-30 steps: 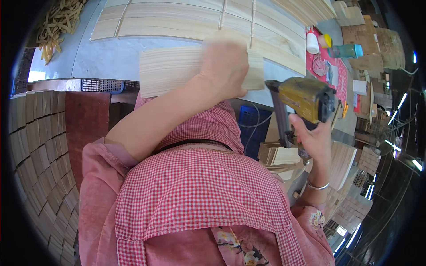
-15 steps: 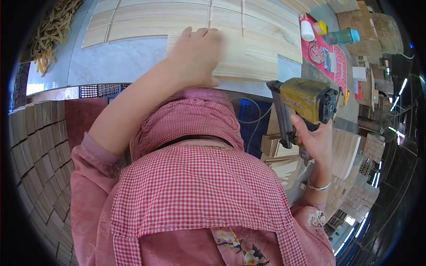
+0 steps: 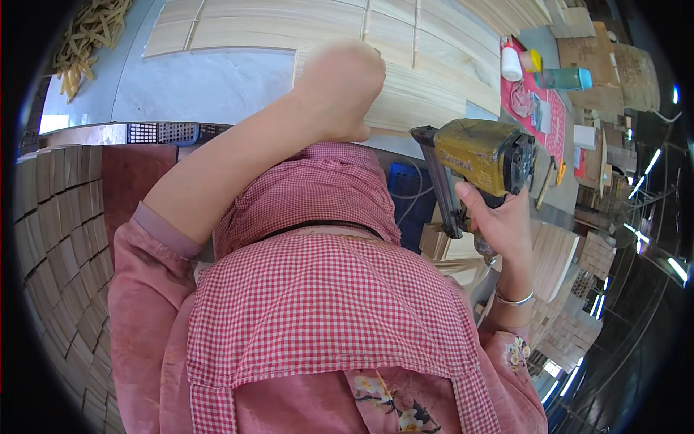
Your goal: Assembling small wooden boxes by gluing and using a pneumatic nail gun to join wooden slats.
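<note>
My right hand (image 3: pixel 499 220) is wrapped round the handle of a pneumatic nail gun (image 3: pixel 477 155) with a worn yellow body and a black magazine. The gun hangs just in front of the table edge, its nose toward the pale wooden slats (image 3: pixel 426 101). Over the near edge of those slats, my left hand (image 3: pixel 343 90) is closed, with the thumb toward me and the fingers curled over. Part of it is blurred, and what it grips, if anything, is hidden. Behind it, long wooden boards (image 3: pixel 267 25) lie side by side on the table.
A heap of yellowish bands (image 3: pixel 90 36) lies on the table (image 3: pixel 181 90) at far left. To the right are a white bottle (image 3: pixel 511 65) and a teal bottle (image 3: pixel 564 78). Stacked wood blocks (image 3: pixel 61 217) stand at left; a blue crate (image 3: pixel 412 192) sits below the table.
The nail gun has shifted slightly left in my right hand. My left hand has moved a little right, its fingers now more curled. The whole view has turned slightly.
</note>
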Demonstrator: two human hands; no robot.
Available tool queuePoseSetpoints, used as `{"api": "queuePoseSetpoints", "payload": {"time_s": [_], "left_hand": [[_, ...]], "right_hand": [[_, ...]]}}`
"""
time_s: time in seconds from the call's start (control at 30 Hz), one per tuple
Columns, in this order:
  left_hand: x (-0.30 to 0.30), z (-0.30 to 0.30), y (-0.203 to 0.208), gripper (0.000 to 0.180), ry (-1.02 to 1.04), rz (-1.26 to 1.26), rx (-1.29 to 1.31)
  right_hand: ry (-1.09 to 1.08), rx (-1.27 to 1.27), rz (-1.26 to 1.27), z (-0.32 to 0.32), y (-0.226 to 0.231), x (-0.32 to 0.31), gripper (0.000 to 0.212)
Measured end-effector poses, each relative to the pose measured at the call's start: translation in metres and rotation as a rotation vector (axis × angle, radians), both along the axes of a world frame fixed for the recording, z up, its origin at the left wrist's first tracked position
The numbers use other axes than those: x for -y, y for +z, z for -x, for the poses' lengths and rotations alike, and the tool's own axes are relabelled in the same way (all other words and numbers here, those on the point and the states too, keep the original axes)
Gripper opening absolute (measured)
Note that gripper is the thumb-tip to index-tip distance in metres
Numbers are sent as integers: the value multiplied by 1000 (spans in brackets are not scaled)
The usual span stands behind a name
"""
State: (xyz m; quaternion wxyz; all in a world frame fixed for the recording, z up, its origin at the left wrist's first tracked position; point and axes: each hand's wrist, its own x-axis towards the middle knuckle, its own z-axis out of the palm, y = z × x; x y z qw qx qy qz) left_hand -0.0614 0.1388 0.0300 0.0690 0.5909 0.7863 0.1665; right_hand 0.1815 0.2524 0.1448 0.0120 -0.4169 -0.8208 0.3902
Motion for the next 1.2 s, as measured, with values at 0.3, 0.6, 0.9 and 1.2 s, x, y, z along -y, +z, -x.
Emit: {"api": "queuePoseSetpoints", "payload": {"time_s": [0.3, 0.6, 0.9, 1.2], "left_hand": [[1, 1, -5, 75, 3, -63, 4], [43, 20, -21, 102, 53, -348, -88], [94, 36, -72, 130, 144, -382, 445], [89, 41, -83, 130, 109, -402, 333]], "right_hand": [[-140, 110, 117, 8, 5, 13, 24], [-67, 0, -32, 17, 10, 20, 26], [104, 20, -13, 56, 11, 50, 31], [269, 13, 83, 85, 2, 67, 35]]}}
